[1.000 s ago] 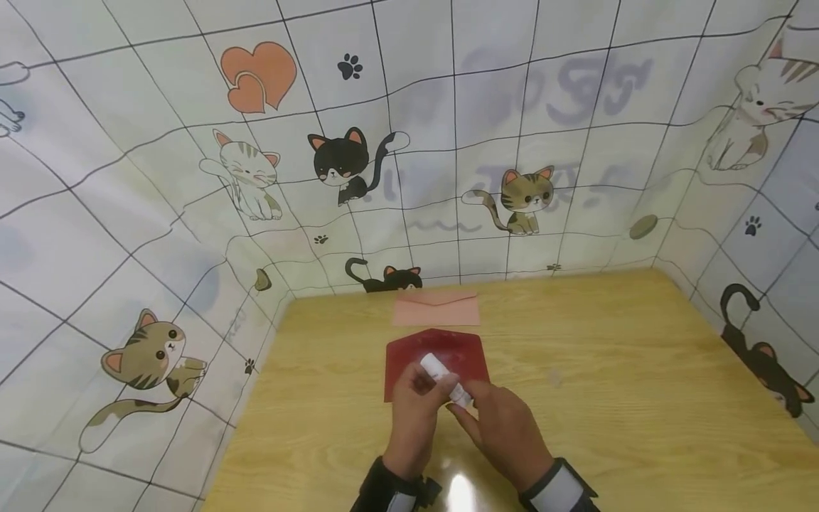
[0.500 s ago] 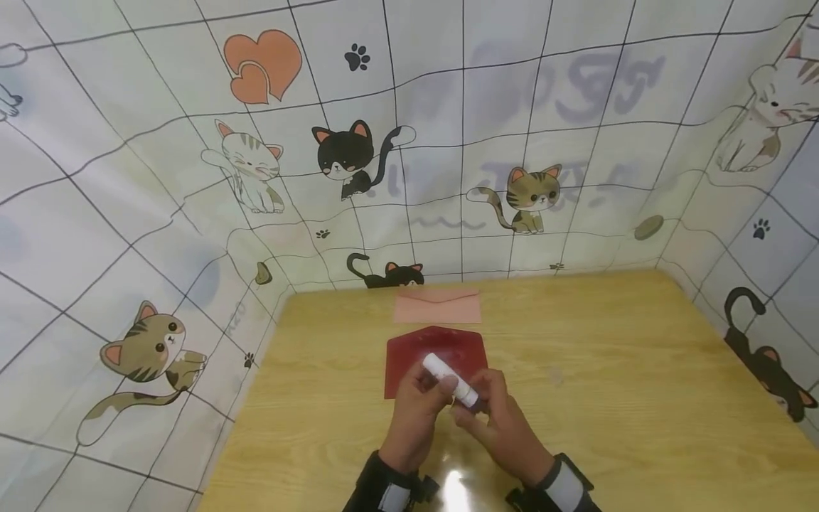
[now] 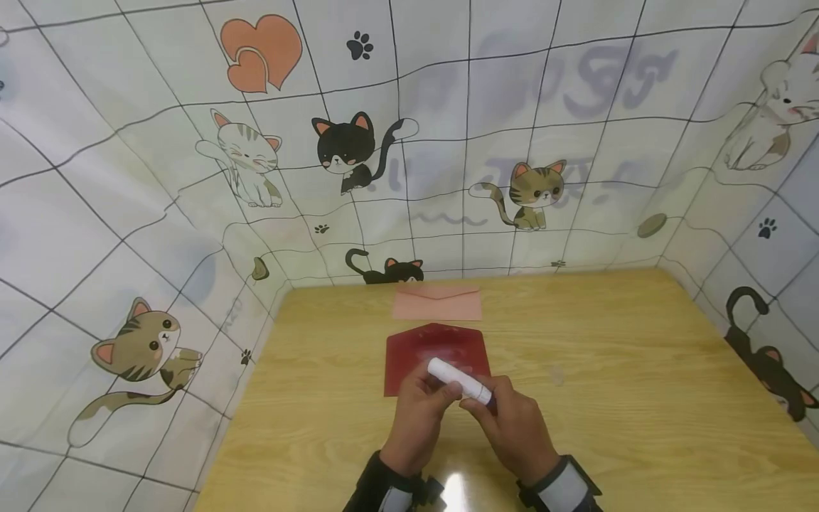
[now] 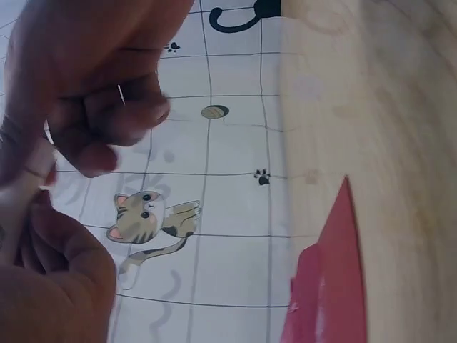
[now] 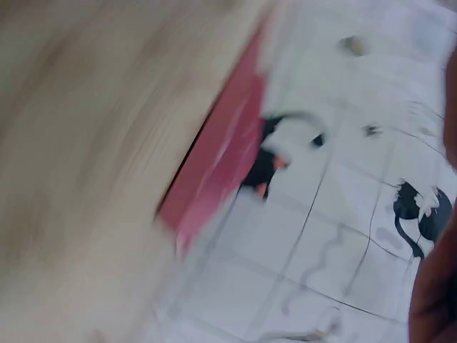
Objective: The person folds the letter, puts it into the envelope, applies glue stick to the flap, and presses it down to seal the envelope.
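A white glue stick (image 3: 459,381) with a dark purple lower end is held slantwise over the red envelope (image 3: 409,357). My left hand (image 3: 417,416) grips its white body, thumb along the near side. At the purple end, my right hand (image 3: 515,423) pinches the tube between thumb and fingers. The red envelope lies on the table with its pointed flap spread open toward the back, and glossy smears show on it. In the left wrist view the tube (image 4: 23,196) appears at the left edge between both hands.
Behind the red envelope lies a pink envelope (image 3: 437,304), near the back edge of the wooden table (image 3: 608,355). A white cloth wall (image 3: 435,156) printed with cats and grid lines encloses the table at the back and sides. A light glare falls on the table between the wrists.
The glue stick has swung to a flatter slant, and its purple end has come into view. My right hand has shifted its fingers along that end and moved slightly right.
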Demonstrator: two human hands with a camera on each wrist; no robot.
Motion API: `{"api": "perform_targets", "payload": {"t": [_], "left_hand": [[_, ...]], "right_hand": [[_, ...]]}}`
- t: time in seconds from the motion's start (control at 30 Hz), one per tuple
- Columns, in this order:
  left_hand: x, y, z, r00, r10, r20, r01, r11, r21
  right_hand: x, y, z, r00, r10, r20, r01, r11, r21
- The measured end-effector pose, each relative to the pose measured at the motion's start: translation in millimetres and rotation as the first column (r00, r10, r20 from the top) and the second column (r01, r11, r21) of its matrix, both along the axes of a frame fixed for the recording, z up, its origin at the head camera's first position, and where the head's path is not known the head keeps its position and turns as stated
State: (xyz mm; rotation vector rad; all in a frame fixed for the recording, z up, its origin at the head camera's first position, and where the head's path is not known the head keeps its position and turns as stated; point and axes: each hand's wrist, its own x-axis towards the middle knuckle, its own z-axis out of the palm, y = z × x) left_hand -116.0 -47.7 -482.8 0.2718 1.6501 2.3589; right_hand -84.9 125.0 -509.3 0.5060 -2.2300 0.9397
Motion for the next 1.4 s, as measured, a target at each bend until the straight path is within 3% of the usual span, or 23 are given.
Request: {"api": "perform_targets", "payload": {"t": [0.1, 0.23, 0.33, 0.47, 0.5, 0.53, 0.6, 0.63, 0.67, 0.73, 0.77, 0.8, 0.83, 0.9, 0.97, 1.0, 1.07, 1.17, 1.2, 1.23, 1.27, 1.33, 1.4], "left_hand": [[1.2, -0.2, -3.9, 0.999, 0.033, 0.030, -0.032, 0.999, -0.032], [2.6, 0.6, -7.3, 1.000, 0.023, 0.010, -0.023, 0.999, -0.035], [3.5, 2.0, -6.7, 0.998, 0.068, 0.004, -0.068, 0.997, -0.027], [4.4, 1.8, -7.6, 0.992, 0.127, 0.017, -0.127, 0.992, -0.005], [4.5, 1.4, -8.2, 0.993, 0.119, 0.024, -0.119, 0.993, 0.010], [4.5, 0.9, -9.1, 0.995, 0.097, 0.027, -0.097, 0.995, 0.024], [4.0, -0.1, -10.9, 0.999, 0.040, 0.022, -0.041, 0.998, 0.049], [3.5, -0.5, -11.4, 1.000, 0.013, 0.017, -0.014, 0.998, 0.057], [2.9, -1.1, -11.8, 1.000, -0.010, 0.015, 0.009, 0.998, 0.065], [1.4, -2.6, -13.2, 1.000, -0.029, 0.007, 0.029, 0.997, 0.068], [0.5, -3.4, -13.6, 1.000, -0.020, 0.011, 0.019, 0.998, 0.067], [-0.5, -4.3, -13.9, 1.000, -0.002, 0.027, 0.000, 0.998, 0.065], [-1.8, -5.1, -14.4, 0.999, 0.019, 0.046, -0.021, 0.998, 0.062], [-4.4, -6.7, -15.7, 0.993, 0.044, 0.107, -0.051, 0.997, 0.066], [-7.6, -7.7, -17.1, 0.985, 0.042, 0.165, -0.053, 0.997, 0.064], [-9.2, -8.1, -17.7, 0.981, 0.031, 0.192, -0.044, 0.997, 0.062], [-12.0, -9.4, -18.9, 0.975, -0.009, 0.224, -0.002, 0.999, 0.047], [-18.0, -17.8, -18.7, 0.983, -0.046, 0.176, 0.065, 0.992, -0.105], [-20.3, -22.2, -18.3, 0.993, -0.044, 0.112, 0.068, 0.973, -0.219], [-23.0, -27.2, -18.1, 0.998, -0.049, 0.029, 0.056, 0.934, -0.354], [-26.1, -32.9, -19.1, 0.995, -0.067, -0.075, 0.020, 0.861, -0.508], [-32.1, -44.3, -21.6, 0.950, -0.128, -0.285, -0.143, 0.633, -0.761], [-37.6, -53.0, -26.7, 0.880, -0.210, -0.427, -0.321, 0.400, -0.859]], "right_hand": [[-5.3, 0, -5.5, 0.977, -0.156, -0.148, 0.177, 0.974, 0.140], [-7.6, -6, -3.7, 0.988, -0.125, 0.086, 0.133, 0.987, -0.086], [-8.2, -9, -5.9, 0.984, -0.102, 0.143, 0.124, 0.979, -0.159], [-9.3, -7, -18.1, 0.982, -0.149, -0.113, 0.159, 0.983, 0.089], [-8.6, -7, -19.5, 0.983, -0.137, -0.123, 0.150, 0.983, 0.102], [-7.4, -7, -19.1, 0.991, -0.107, -0.084, 0.113, 0.991, 0.076], [-4.9, -8, -14.4, 0.991, 0.037, 0.125, -0.027, 0.996, -0.085], [-4.0, -8, -10.4, 0.953, 0.166, 0.254, -0.108, 0.968, -0.228], [-3.7, -8, -5.7, 0.877, 0.310, 0.367, -0.151, 0.904, -0.400], [-4.0, -8, 3.6, 0.692, 0.509, 0.512, -0.086, 0.763, -0.641], [-4.5, -8, 7.1, 0.631, 0.548, 0.549, -0.042, 0.731, -0.681], [-5.5, -7, 9.3, 0.616, 0.553, 0.562, -0.034, 0.731, -0.682], [-6.6, -6, 9.9, 0.645, 0.520, 0.560, -0.058, 0.764, -0.642], [-10.8, -3, 7.8, 0.784, 0.378, 0.493, -0.155, 0.887, -0.435], [-17.4, 0, 4.7, 0.930, 0.207, 0.304, -0.167, 0.974, -0.150], [-21.7, 0, 3.0, 0.969, 0.152, 0.193, -0.148, 0.988, -0.036], [-31.3, 1, 1.0, 0.987, 0.154, 0.042, -0.157, 0.984, 0.087], [-46.6, 0, 1.4, 0.985, 0.172, 0.005, -0.172, 0.982, 0.073], [-52.1, 1, 2.3, 0.986, 0.165, 0.033, -0.166, 0.986, 0.034], [-58.1, 1, 3.3, 0.985, 0.151, 0.084, -0.150, 0.989, -0.014], [-65.4, 3, 4.4, 0.981, 0.127, 0.145, -0.120, 0.991, -0.055], [-82.3, 5, 7.0, 0.958, 0.067, 0.280, -0.040, 0.994, -0.099], [-100.8, 5, 8.3, 0.913, 0.024, 0.407, 0.015, 0.996, -0.092]]}}
